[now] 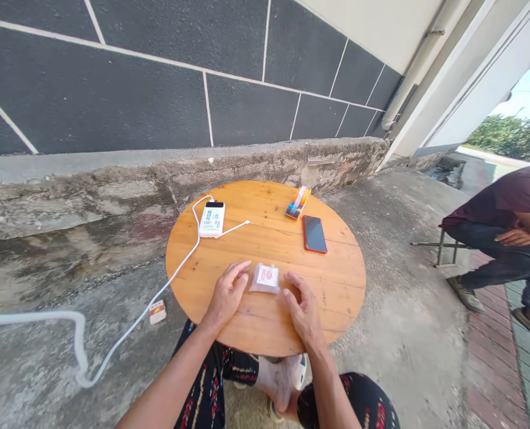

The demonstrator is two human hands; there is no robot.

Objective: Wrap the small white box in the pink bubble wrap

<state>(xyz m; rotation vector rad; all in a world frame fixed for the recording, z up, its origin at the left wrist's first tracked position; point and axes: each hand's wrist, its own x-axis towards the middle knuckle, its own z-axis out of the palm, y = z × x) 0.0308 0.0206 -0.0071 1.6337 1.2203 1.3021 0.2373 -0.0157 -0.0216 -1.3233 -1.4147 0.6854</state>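
Observation:
A small clear plastic packet (265,278) with a white label and red print lies near the front of the round wooden table (265,326). Just left of it is my left hand (229,293), fingers stretched out and holding nothing. My right hand (301,304) rests on the other side of the packet, its fingers apart and also without anything in them. A narrow gap separates each hand from the packet.
A white power bank (212,220) with a white cable (175,271) lies at the table's left. Back right are a phone (314,233) in a red case and a small colourful box (298,203). On the ground lies a small box (157,312). Another person (510,220) sits at the right.

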